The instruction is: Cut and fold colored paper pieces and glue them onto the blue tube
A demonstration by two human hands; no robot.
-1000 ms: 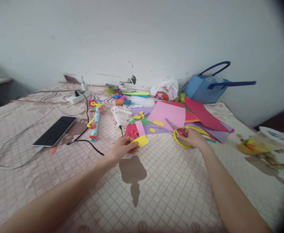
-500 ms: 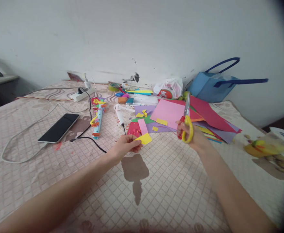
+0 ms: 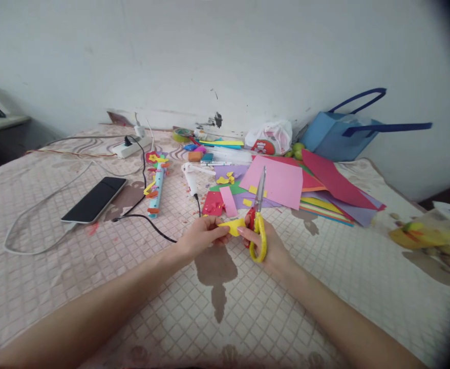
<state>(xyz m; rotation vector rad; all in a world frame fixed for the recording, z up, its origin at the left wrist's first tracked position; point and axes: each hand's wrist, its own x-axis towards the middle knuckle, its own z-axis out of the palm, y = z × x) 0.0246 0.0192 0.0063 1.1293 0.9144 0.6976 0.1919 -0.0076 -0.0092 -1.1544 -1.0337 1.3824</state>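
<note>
Pinching yellow paper (image 3: 234, 227) between left hand (image 3: 205, 236) at nine o'clock and right hand (image 3: 273, 243) at three, newly brought in with scissors (image 3: 258, 212) gripped, blades toward twelve; apparently adjusting, not cutting.

The scissors (image 3: 258, 209) have red and yellow handles and silver-grey blades; just left of them the paper piece (image 3: 234, 226) is yellow, and behind them a paper sheet (image 3: 282, 180) is pink. Well right of the scissors, the tote bag (image 3: 334, 136) is light blue with navy handles; beneath them, a taupe lattice crosses the cream tablecloth (image 3: 255, 312).
</note>
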